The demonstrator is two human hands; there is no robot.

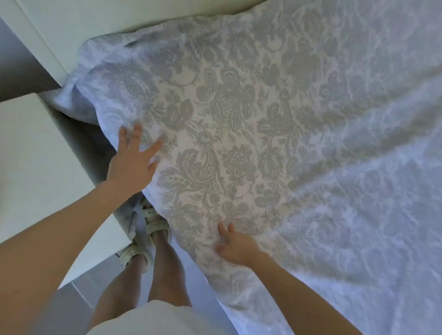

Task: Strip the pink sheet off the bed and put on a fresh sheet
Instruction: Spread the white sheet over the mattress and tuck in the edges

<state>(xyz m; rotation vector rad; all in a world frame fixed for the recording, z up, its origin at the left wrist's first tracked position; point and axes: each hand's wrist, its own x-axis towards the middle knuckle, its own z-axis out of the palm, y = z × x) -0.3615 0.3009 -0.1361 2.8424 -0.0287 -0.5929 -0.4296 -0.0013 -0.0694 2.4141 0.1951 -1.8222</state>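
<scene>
A pale sheet with a grey damask pattern (242, 122) covers the bed and fills most of the view. It hangs over the bed's near edge and bunches at the far left corner. My left hand (133, 161) lies flat on the sheet near the left edge, fingers spread. My right hand (234, 244) presses on the sheet at the near edge, fingers straight. No pink sheet shows in this view.
A white cabinet (30, 164) stands close on the left, leaving a narrow gap to the bed. A white wall or headboard (95, 12) runs behind the far corner. My legs and sandalled feet (149, 227) stand on grey floor tiles (64, 310) between cabinet and bed.
</scene>
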